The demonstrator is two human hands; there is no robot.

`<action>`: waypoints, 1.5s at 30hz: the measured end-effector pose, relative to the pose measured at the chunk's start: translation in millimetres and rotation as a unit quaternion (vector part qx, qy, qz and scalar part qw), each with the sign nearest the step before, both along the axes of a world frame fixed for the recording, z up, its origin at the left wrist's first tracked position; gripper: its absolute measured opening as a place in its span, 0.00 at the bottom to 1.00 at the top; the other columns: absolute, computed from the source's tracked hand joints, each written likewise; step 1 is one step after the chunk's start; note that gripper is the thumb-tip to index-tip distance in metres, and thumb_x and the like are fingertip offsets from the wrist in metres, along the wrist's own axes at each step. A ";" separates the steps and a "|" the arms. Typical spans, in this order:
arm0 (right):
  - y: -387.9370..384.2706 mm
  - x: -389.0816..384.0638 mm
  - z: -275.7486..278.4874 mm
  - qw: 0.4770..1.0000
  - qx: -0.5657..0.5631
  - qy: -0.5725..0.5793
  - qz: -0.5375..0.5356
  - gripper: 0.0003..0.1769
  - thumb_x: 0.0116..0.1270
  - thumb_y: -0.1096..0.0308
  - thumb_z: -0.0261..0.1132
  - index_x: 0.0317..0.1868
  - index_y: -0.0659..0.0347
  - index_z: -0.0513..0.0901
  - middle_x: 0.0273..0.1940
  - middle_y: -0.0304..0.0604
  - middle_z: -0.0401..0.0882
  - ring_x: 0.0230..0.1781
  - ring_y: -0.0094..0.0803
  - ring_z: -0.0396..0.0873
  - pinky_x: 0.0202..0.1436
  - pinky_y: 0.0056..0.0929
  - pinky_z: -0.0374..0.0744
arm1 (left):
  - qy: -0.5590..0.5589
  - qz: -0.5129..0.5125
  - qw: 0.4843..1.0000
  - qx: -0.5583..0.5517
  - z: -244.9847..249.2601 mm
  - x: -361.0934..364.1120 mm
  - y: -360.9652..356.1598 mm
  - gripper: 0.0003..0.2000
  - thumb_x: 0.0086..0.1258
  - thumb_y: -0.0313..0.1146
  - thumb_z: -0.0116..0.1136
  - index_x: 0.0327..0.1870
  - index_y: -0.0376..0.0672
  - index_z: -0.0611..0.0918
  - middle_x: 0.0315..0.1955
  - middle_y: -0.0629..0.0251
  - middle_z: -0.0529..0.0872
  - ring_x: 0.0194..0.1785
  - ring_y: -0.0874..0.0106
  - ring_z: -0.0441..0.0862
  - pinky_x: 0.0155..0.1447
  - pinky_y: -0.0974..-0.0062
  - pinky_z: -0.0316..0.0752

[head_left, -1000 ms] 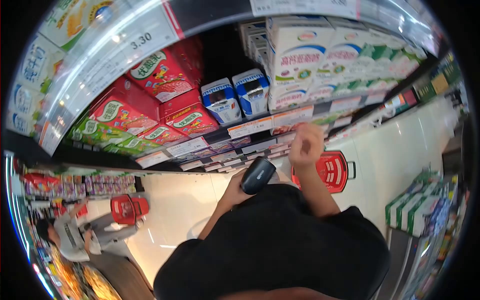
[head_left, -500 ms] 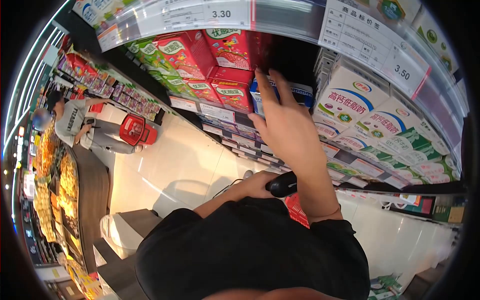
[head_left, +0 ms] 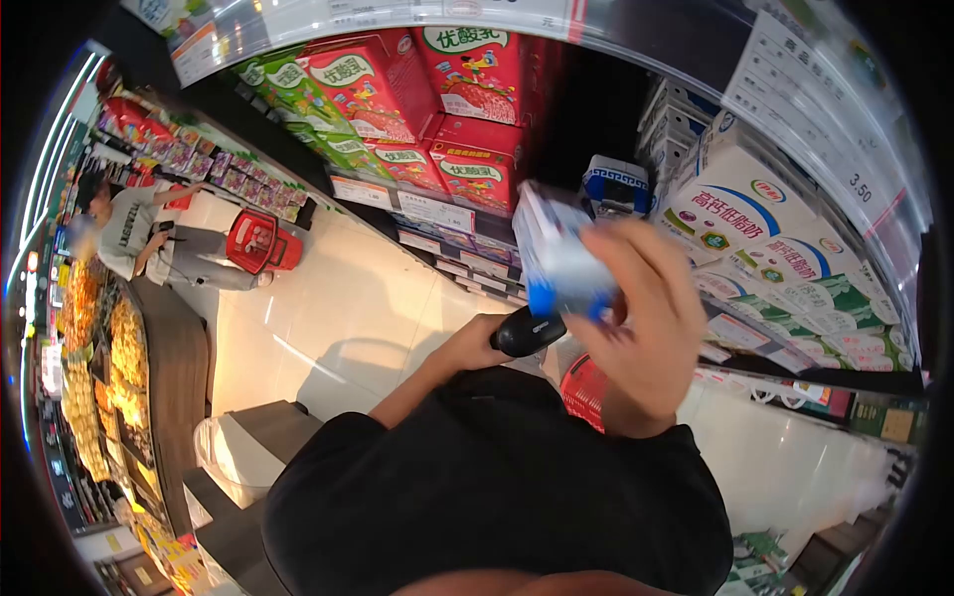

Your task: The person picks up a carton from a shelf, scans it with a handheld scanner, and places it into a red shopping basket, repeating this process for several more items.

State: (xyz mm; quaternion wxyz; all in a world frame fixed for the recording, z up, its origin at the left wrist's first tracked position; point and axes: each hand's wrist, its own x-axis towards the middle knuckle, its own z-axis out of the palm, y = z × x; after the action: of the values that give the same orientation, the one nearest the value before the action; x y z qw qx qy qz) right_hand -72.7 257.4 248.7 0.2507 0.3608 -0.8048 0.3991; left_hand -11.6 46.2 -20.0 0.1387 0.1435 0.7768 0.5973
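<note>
My right hand (head_left: 651,333) grips a blue-and-white carton (head_left: 561,248) in front of the shelf, fingers on its right side; both are blurred by motion. Below and left of it, my left hand (head_left: 471,344) is wrapped around a black barcode scanner (head_left: 530,331), whose rounded head points toward the carton. Another blue-and-white box (head_left: 614,187) stands in the dark shelf gap behind the carton. Red drink cartons (head_left: 470,79) are stacked left of that gap. White milk cartons (head_left: 735,204) are stacked to its right.
Price tags (head_left: 433,210) line the shelf edge. A red basket (head_left: 586,387) is partly visible beneath my right arm. At left, another person (head_left: 134,233) stands by a red shopping basket (head_left: 263,243). A produce display (head_left: 129,358) runs along the left side.
My right hand has drawn a blue-and-white carton out of the shelf gap, down toward me. The scanner in my left hand has shifted slightly left and up. The view has turned a little.
</note>
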 end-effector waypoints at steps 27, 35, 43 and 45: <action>-112.5 109.2 -273.4 0.314 -0.841 -0.432 0.086 0.25 0.68 0.42 0.59 0.61 0.40 0.76 0.60 0.41 0.76 0.64 0.46 0.71 0.58 0.50 0.72 | -0.313 -0.154 0.856 0.381 2.5 -20.4 -135.8 0.49 0.62 0.61 0.63 0.77 0.53 0.46 0.48 0.48 0.79 0.30 0.65 0.84 0.25 0.72 0.79; -74.8 112.9 -286.4 0.323 -0.838 -0.439 0.016 0.24 0.70 0.44 0.58 0.61 0.44 0.74 0.61 0.45 0.75 0.63 0.48 0.72 0.59 0.47 0.73 | -0.339 -0.213 0.850 0.342 13.3 -27.2 -87.1 0.54 0.53 0.55 0.74 0.77 0.51 0.51 0.36 0.53 0.81 0.26 0.69 0.80 0.23 0.75 0.74; -43.8 117.0 -308.7 0.311 -0.833 -0.451 0.079 0.19 0.74 0.56 0.57 0.63 0.47 0.71 0.61 0.54 0.72 0.68 0.57 0.66 0.66 0.44 0.74 | -0.493 -0.133 0.753 0.415 -19.7 -6.8 -56.1 0.34 0.57 0.46 0.70 0.64 0.43 0.72 0.52 0.66 0.78 0.53 0.61 0.75 0.45 0.61 0.72; -35.7 116.4 -311.8 0.297 -0.834 -0.456 0.093 0.21 0.72 0.64 0.60 0.64 0.50 0.70 0.60 0.54 0.73 0.67 0.59 0.66 0.65 0.42 0.76 | -0.490 -0.136 0.743 0.435 -15.3 -3.9 -53.3 0.34 0.61 0.53 0.66 0.65 0.43 0.72 0.51 0.66 0.79 0.49 0.61 0.76 0.45 0.61 0.72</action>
State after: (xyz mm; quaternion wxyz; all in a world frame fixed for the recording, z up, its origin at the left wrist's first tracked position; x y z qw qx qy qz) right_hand 43.6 221.7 -63.1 -0.0294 -0.2092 0.0131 0.9774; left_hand -15.5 -7.1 -35.3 0.5029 -0.0199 0.2301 0.8329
